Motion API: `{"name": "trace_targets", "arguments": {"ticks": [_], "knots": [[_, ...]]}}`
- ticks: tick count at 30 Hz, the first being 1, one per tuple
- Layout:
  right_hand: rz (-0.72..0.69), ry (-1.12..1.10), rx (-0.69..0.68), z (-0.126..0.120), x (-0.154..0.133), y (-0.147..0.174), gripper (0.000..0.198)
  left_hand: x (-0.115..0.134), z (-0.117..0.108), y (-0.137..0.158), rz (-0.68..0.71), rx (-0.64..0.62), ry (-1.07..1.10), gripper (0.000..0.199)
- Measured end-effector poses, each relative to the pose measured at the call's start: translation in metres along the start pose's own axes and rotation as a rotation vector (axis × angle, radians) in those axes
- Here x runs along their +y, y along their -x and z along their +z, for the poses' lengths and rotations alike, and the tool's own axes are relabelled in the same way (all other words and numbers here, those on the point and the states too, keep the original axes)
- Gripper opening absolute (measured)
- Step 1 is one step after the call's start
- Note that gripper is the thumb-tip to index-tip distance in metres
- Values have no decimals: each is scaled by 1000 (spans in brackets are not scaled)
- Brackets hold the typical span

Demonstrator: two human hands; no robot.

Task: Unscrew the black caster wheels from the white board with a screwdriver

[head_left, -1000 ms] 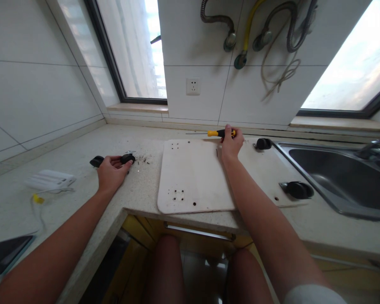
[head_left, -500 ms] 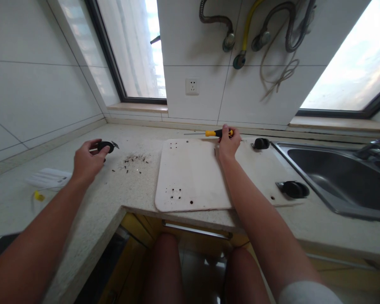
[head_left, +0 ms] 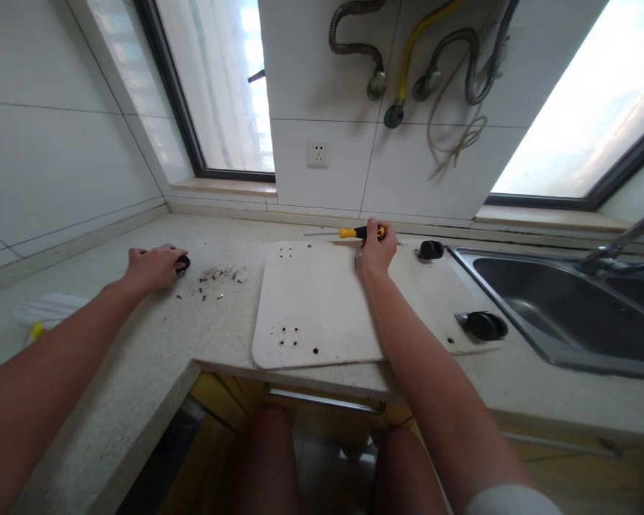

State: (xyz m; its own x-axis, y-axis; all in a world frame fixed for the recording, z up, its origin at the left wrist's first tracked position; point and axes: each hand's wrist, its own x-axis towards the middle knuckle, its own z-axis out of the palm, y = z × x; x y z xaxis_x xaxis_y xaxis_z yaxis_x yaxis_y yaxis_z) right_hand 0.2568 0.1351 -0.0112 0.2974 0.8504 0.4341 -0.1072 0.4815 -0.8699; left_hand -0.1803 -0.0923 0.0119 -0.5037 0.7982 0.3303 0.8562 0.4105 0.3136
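On the left part of the pale worktop [head_left: 220, 332], the left hand [head_left: 153, 268] is palm down, its fingers bent over a loose black wheel [head_left: 183, 264] that shows at their tips; the underside of that grip is hidden, so I cannot tell whether they pinch the wheel or only touch it. Just to the right of it lie scattered dark screws [head_left: 215, 276] among crumbs of dirt. The right hand [head_left: 379, 247] has its fingers closed around the yellow and black handle of a screwdriver [head_left: 348, 233], held level above the far edge of a white board [head_left: 322, 304], the shaft pointing left. The board lies flat on the worktop, its near edge close to the worktop's front edge, with two groups of small holes near its left end. Towards its right end stand two more black wheels, a far one [head_left: 432, 249] and a near one [head_left: 486, 326], beside the steel sink [head_left: 537, 300]. Behind the left forearm, partly covered, lie a blurred white object [head_left: 54, 306] and a small yellow piece [head_left: 37, 330].
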Motion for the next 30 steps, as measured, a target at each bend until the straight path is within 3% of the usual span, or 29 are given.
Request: {"name": "trace_targets", "arguments": {"ticks": [5,9,14,19,22,24,28,30], "knots": [[40,-77,107,1,-5,1,52,-5,8,0,62,-27,-78,17],[142,-233,178,1,-14,-2,58,14,11,14,109,49,-104,39],[294,-474,134,-3,-39,8,61,74,17,62,239,238,48,51],[345,-611,-88,-29,-86,49,45,145,10,119,341,371,307,51],[326,-613,-249,-66,-125,84,37,186,0,152,447,440,423,44],[298,-585,-305,-103,-149,115,39,212,-6,175,535,493,500,39],[260,-449,-299,-210,-168,192,29,244,-4,233,570,587,685,31],[262,-179,-280,-276,-161,238,28,241,8,269,495,547,743,28]]}}
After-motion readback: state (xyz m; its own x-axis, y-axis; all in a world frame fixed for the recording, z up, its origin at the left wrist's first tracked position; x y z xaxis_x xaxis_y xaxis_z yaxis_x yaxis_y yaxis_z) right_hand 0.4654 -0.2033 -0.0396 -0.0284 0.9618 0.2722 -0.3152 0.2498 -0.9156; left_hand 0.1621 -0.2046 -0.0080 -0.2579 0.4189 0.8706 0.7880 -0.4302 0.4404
